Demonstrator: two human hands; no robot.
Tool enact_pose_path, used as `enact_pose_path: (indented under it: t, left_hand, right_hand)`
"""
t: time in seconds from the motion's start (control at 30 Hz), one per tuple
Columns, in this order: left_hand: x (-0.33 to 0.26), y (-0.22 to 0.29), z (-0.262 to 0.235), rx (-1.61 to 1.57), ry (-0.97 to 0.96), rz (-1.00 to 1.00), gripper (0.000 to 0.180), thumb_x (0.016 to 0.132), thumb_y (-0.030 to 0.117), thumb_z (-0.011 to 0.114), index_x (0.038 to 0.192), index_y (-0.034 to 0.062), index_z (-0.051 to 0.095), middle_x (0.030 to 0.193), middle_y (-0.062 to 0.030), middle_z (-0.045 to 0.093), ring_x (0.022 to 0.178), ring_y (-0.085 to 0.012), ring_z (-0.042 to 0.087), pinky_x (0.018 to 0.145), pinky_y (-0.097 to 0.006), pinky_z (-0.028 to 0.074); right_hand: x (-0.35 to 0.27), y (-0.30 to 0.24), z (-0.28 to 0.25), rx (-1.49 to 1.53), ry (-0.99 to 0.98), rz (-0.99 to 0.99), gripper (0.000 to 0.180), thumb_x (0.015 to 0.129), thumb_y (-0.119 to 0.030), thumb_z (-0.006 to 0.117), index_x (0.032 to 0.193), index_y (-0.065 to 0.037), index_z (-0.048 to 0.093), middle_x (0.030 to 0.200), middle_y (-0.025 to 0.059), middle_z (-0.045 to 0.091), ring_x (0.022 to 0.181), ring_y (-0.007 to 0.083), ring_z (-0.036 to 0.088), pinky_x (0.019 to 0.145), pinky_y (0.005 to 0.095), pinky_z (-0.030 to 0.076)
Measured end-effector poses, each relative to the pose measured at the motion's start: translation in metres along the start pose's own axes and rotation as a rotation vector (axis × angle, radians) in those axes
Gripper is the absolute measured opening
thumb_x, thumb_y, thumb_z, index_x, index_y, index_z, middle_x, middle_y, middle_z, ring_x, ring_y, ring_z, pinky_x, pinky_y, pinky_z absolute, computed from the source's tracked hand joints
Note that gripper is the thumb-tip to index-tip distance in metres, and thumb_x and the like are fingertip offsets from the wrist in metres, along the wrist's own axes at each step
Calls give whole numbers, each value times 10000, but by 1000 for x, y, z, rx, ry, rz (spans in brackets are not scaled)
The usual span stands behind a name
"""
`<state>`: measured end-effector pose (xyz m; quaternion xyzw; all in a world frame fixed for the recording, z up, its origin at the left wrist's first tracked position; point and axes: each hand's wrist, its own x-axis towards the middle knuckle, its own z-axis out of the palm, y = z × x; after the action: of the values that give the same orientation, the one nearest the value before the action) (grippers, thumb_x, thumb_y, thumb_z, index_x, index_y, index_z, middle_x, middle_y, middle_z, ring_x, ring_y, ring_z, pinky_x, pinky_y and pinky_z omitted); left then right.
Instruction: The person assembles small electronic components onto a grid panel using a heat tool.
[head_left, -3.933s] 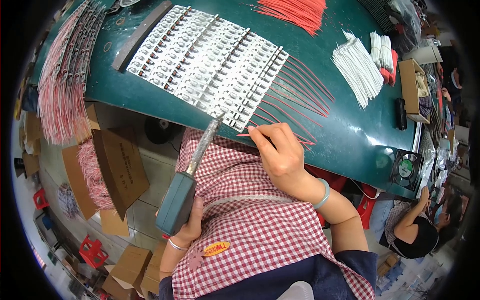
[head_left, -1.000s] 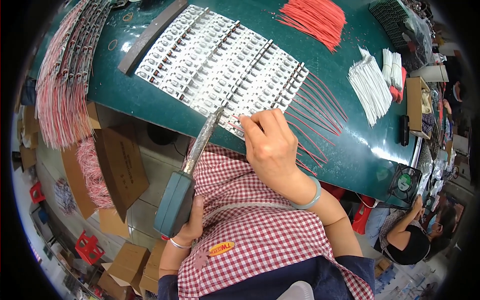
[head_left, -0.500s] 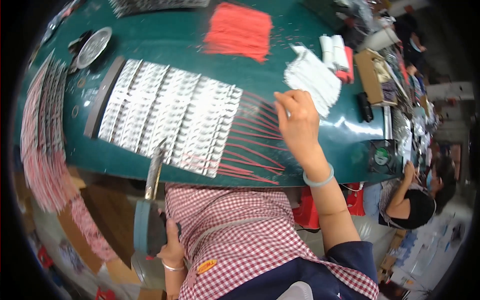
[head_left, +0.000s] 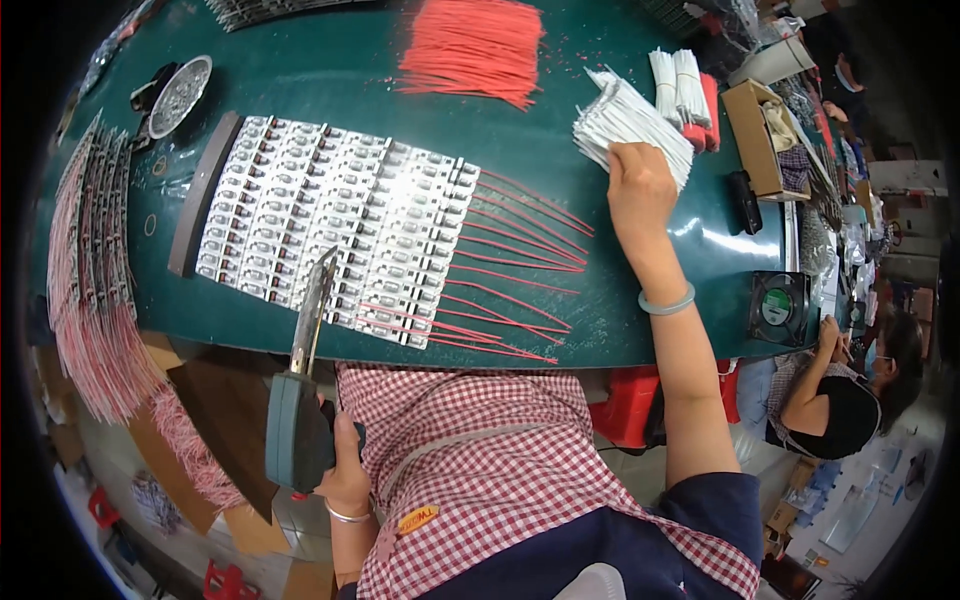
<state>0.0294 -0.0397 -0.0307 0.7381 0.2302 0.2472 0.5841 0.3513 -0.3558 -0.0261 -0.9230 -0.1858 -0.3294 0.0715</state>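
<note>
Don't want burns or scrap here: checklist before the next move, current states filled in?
1. Iron held: ok, its handle is in the left hand.
2. Iron tip off the boards: cannot tell; it overlaps them in view, contact unclear.
3. Right hand away from the tip: ok, well apart, over at the white wires.
4. White wire pinched: cannot tell.
5. Red wires clear of the boards' faces: not ok, some lie across the near right corner.
6. Fan spinning: cannot tell.
</note>
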Motion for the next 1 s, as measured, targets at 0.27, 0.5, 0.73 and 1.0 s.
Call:
enact_pose_path:
  t: [0.27, 0.5, 0.73, 1.0]
  left_hand:
    - [-1, -11, -4, 185, -37, 171, 408, 923, -68, 663, 1320, -78, 571, 1255, -180, 668, 642, -117, 554, 542, -256, 447]
    - [-1, -11, -5, 203, -90, 214, 437, 907, -73, 680, 1326, -89, 556, 1251, -216, 664, 662, -134, 588, 558, -263, 476]
    - [0, -12, -5, 225, -112, 253, 457, 900, -76, 686, 1336, -94, 549, 1235, -215, 666, 661, -140, 592, 563, -263, 477]
    - [3, -3, 3, 179, -113, 269, 452, 899, -67, 686, 1334, -85, 564, 1216, -197, 673, 660, -135, 588, 552, -264, 474]
  right_hand:
    - [8, 9, -9, 8, -44, -46, 95, 855, -76, 732, 945, -99, 754, 878, 90, 682, 870, 310, 652, 767, 435, 521]
    - [19, 18, -19, 2, -107, -107, 129, 881, -75, 708, 998, -83, 764, 918, 78, 687, 893, 302, 662, 773, 423, 526]
    - [31, 2, -48, -18, -254, -39, 146, 891, -65, 667, 1001, -82, 761, 945, 102, 679, 885, 326, 676, 773, 428, 536]
    - [64, -70, -64, -473, -622, -595, 65, 724, -50, 754, 785, -72, 756, 896, 136, 712, 914, 276, 717, 700, 359, 602]
